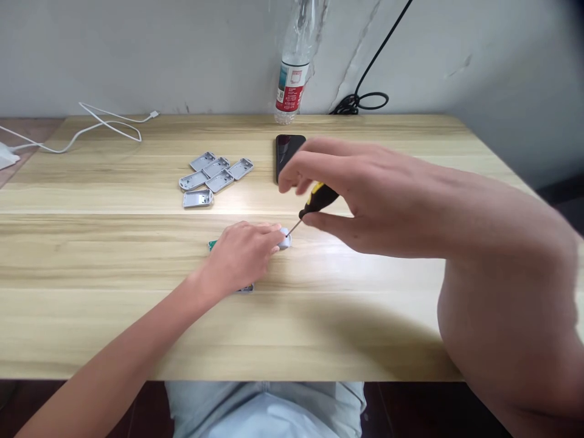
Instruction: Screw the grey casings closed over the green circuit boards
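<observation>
Left hand [239, 258] clenched on small grey plastic casing [285, 238], mid wooden tabletop [91, 328]. Right hand [360, 198] grasping yellow-black screwdriver [319, 199], tip at casing. Green-edged board [212, 245] under left palm. Six grey plastic shells [214, 179] at 10 o'clock, black smartphone [285, 152] at 12.

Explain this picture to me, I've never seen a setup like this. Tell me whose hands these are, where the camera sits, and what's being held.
These are one person's own bare hands, filmed by a camera worn on their head, looking forward and down. The right hand holds a small screwdriver with a yellow-and-black handle. Its tip is at a small grey casing held by the left hand. Further along the wooden table lie more grey casings and a black smartphone.
</observation>
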### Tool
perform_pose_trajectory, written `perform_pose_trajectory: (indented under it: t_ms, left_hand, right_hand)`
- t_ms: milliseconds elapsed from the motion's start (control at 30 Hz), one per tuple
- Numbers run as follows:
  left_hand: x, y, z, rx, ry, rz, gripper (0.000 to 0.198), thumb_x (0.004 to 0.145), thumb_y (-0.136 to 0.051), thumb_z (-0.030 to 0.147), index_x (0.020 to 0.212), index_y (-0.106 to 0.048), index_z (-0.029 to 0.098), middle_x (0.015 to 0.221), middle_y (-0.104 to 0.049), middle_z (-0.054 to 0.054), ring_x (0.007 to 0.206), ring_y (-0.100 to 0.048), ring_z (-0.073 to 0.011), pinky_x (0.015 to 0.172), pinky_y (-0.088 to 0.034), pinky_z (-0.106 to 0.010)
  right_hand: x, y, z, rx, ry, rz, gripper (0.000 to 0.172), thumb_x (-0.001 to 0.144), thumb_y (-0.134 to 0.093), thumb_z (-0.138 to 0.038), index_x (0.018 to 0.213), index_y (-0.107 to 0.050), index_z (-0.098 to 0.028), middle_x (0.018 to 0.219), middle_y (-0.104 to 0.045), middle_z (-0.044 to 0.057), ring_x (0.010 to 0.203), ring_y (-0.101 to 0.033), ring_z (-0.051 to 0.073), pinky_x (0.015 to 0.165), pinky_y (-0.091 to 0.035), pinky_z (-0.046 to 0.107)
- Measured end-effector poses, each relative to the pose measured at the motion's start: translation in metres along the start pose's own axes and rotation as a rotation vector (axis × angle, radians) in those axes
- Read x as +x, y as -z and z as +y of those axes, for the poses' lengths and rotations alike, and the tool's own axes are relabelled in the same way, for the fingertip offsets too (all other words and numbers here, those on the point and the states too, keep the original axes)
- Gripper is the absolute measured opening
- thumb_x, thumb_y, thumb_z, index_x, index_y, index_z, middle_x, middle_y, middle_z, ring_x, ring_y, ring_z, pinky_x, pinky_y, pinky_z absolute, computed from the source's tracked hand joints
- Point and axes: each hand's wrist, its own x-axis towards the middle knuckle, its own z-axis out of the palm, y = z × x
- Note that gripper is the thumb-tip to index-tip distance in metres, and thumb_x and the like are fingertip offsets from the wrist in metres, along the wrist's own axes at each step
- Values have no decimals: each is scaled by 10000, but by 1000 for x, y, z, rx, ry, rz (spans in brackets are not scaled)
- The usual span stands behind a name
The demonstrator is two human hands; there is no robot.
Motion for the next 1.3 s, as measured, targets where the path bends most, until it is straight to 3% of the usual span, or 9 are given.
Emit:
perform_pose_trajectory:
  t_ms: [133, 267, 333, 467, 600, 700, 900, 1133, 1300]
  left_hand:
    - [1, -2, 0, 23, -4, 5, 240, 909, -536, 89, 1032, -701, 212, 1118, -763, -26, 944, -724, -225, 753, -550, -317]
    - [1, -1, 1, 44, 14, -15, 213, 908, -558, 92, 1004, -704, 213, 1073, -772, -27, 938, -727, -222, 781, -557, -320]
    - [1, 0, 2, 51, 21, -28, 205, 907, -568, 93, 1005, -704, 212, 1095, -768, -29, 969, -725, -232, 790, -560, -328]
    - [1, 3, 3, 53, 20, -51, 239, 903, -563, 78, 1055, -697, 204, 1131, -761, -33, 1004, -722, -248, 804, -566, -353]
    - [2, 2, 2, 61, 19, -43, 233, 898, -563, 72, 1029, -702, 206, 1118, -764, -33, 991, -728, -250, 800, -567, -355]
    - [2, 2, 2, 62, 12, -39, 227, 895, -568, 72, 1020, -703, 205, 1129, -762, -33, 997, -726, -254, 790, -562, -355]
    - [1, 2, 2, 48, 11, -34, 228, 892, -563, 70, 1018, -695, 208, 1082, -770, -19, 938, -726, -232, 728, -523, -316]
    - [2, 1, 2, 36, 11, -32, 198, 895, -547, 75, 947, -688, 204, 972, -773, -3, 859, -717, -216, 697, -493, -311]
    - [2, 1, 1, 61, 13, -20, 234, 889, -536, 58, 991, -691, 201, 1038, -773, -14, 907, -721, -224, 741, -513, -324]
  right_hand:
    - [1, -2, -1, -68, -46, 25, 75, 862, -638, -193, 932, -647, -217, 878, -672, 48, 733, -583, 199, 593, -343, 314]
    - [1, 0, -2, -62, -61, 2, 171, 858, -646, -156, 1013, -643, -228, 1029, -671, 66, 755, -589, 202, 609, -376, 319]
    - [1, 2, -2, -75, -71, -50, 153, 844, -617, -121, 947, -643, -232, 943, -673, 54, 752, -596, 213, 600, -369, 319]
    - [-1, 3, 0, -113, -141, -43, 33, 868, -623, -225, 882, -651, -216, 848, -664, 55, 777, -610, 240, 620, -376, 337]
    - [-2, 3, 0, -60, -63, -52, 242, 832, -608, -138, 1057, -618, -225, 1017, -690, 50, 834, -621, 223, 649, -399, 331]
    - [-2, 3, 0, -120, -146, -37, 55, 883, -601, -217, 935, -614, -204, 836, -670, 50, 771, -607, 231, 619, -373, 334]
    - [-4, 1, 4, -5, -107, -59, 306, 837, -624, -197, 1131, -560, -246, 989, -680, 55, 805, -618, 235, 636, -413, 326]
    - [0, -2, -5, -20, -122, -1, 243, 852, -651, -259, 1082, -578, -235, 1015, -668, 49, 723, -601, 197, 605, -409, 319]
    - [3, -2, -5, -89, -223, -2, 68, 865, -655, -282, 877, -615, -230, 766, -633, 38, 721, -603, 232, 594, -380, 334]
